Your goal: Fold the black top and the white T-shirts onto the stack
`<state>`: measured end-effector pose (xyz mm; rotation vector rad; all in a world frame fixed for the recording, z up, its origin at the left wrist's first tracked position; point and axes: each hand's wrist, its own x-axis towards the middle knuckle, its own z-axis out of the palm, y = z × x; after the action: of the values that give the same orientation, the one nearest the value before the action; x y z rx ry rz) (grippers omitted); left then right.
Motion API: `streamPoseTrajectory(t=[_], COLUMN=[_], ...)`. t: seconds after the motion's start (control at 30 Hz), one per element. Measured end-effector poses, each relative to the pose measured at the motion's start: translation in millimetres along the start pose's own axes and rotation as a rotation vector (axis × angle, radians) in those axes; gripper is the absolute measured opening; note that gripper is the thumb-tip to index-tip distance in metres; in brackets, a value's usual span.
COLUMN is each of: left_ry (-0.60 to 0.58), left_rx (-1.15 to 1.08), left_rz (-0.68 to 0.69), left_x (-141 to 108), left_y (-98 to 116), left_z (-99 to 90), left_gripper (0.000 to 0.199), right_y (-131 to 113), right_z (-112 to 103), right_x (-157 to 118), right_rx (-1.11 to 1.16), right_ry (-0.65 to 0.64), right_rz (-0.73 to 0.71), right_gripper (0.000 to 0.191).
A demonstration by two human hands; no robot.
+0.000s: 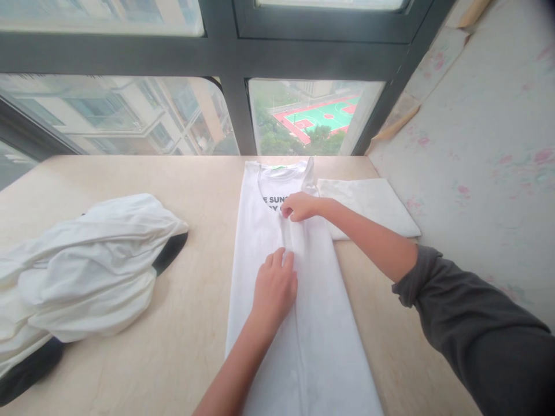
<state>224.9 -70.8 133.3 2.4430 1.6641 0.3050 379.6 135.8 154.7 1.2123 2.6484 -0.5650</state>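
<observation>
A white T-shirt (321, 323) lies lengthwise in front of me, its two sides folded in so the edges meet along the middle. Its collar points toward the window, and dark printed letters show in part below the neckline. My right hand (301, 206) is closed, fingers pinching the fabric at the folded edge just under the print. Lower down, my left hand (275, 286) rests on the shirt near the centre seam, fingers stretched out and lying on the cloth.
On the left lies a crumpled white garment (99, 260) with black trim. A folded white cloth (364, 202) sits to the right, partly behind my right forearm. The pale surface (173, 346) ends at the window frame (236, 115); a flowered wall (485, 156) bounds the right.
</observation>
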Motion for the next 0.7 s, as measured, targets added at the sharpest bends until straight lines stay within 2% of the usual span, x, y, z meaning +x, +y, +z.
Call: streamPoseTrajectory(t=[0.1, 0.23, 0.33, 0.43, 0.53, 0.63, 0.7], left_ry=[0.029, -0.006, -0.049, -0.105, -0.169, -0.232, -0.239], left_rx=[-0.007, -0.030, 0.003, 0.003, -0.052, -0.159, -0.230], left_rz=[0.018, 0.030, 0.031, -0.005, -0.063, -0.069, -0.055], left_x=[-32, -95, -148, -187, -204, -207, -208], left_y=[11, 38, 59, 72, 76, 73, 70], left_z=[5.7, 11.5, 20.4, 27.5, 27.0, 21.3, 17.6], left_gripper=[0.036, 0.047, 0.060, 0.071, 0.069, 0.062, 0.057], right_y=[-2, -5, -3, 2, 5, 5, 6], right_z=[-1, 2, 7, 11, 12, 11, 11], right_x=[-4, -7, -10, -14, -17, -17, -17], right_rx=[-0.013, -0.052, -0.044, -0.048, -0.078, -0.086, -0.065], right_ry=[-0.029, -0.051, -0.017, 0.041, 0.060, 0.031, 0.030], right_rz=[-0.005, -0.034, -0.065, -0.061, 0.004, 0.057, 0.068], right_gripper=[0.039, 0.032, 0.032, 0.037, 0.040, 0.044, 0.040])
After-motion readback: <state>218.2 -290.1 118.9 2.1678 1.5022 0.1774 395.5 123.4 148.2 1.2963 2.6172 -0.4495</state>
